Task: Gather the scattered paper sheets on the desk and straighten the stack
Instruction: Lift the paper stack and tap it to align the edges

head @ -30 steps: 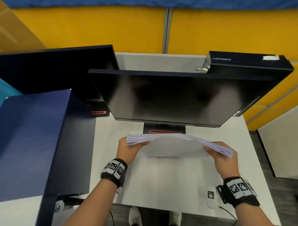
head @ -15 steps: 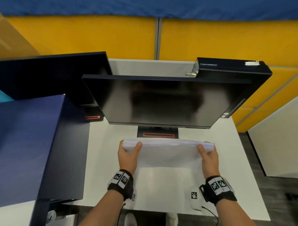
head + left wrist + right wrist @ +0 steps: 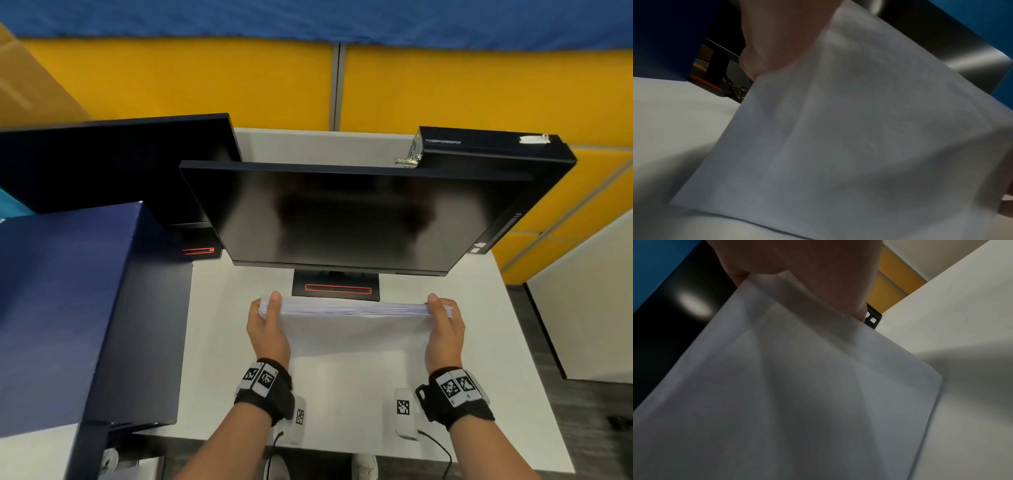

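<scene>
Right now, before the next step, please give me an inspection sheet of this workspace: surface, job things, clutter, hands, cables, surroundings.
Surface: white desk, bare in front of the stack.
Job's things: paper stack held upright on its long edge in front of the monitor stand; sheets at the right end are not yet flush.
Clutter: dark blue box on the left; no loose sheets seen.
Hands: left hand grips the stack's left end, right hand its right end, thumbs on the near face.
Cables: thin black cable hangs off the near desk edge from the wrist gear.
Surroundings: two dark monitors, the nearer monitor just behind the stack; yellow partition.
</scene>
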Motion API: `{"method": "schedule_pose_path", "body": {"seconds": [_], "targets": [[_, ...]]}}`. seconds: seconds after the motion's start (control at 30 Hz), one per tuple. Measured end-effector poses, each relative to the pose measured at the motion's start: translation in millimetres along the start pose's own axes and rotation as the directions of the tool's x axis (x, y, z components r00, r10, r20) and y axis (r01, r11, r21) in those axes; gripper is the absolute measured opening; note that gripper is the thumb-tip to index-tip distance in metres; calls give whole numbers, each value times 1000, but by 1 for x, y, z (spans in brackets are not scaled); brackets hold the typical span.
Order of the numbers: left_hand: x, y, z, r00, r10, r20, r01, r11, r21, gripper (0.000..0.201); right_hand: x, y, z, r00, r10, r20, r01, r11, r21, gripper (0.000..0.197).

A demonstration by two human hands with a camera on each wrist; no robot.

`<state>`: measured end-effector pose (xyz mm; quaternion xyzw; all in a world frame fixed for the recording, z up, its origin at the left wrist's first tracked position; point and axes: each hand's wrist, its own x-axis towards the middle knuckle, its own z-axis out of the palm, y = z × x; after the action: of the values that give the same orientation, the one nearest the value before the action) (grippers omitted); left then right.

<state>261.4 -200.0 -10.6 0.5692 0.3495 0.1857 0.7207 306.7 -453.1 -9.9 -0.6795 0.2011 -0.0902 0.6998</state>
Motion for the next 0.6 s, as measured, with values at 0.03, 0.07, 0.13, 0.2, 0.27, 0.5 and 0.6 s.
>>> {"method": "schedule_pose_path", "body": {"seconds": [0.03, 0.07, 0.13, 0.2, 0.27, 0.5, 0.6], "targets": [[-1, 1, 1, 1000, 13, 10, -13, 1000, 20, 24, -1, -1, -1, 1000, -10, 12, 10, 1000, -12, 16], [1, -1, 1, 999, 26, 19, -26, 999, 41, 33, -1, -1, -1, 999, -26, 21, 27, 999, -23, 15], [5, -6, 1, 1000, 6, 0, -6, 998, 58, 46, 1, 0, -3, 998, -56, 37, 57, 997, -44, 14], [7, -8, 2, 999, -28, -26, 29, 999, 40, 44, 2, 0, -4, 997, -56, 48, 59, 996, -61, 15], [6, -3, 3, 1000, -4, -30, 5, 1000, 28, 34, 3, 1, -7, 996, -45, 82, 51, 996, -77, 24], [33, -21, -39, 925, -11, 381, -157, 900, 407, 58, 18, 15, -43, 938, 38, 345, 74, 948, -308, 39], [41, -15, -39, 911, 17, 411, -286, 745, 603, 39, 21, 15, -37, 937, -5, 349, 160, 895, -417, 12]]}}
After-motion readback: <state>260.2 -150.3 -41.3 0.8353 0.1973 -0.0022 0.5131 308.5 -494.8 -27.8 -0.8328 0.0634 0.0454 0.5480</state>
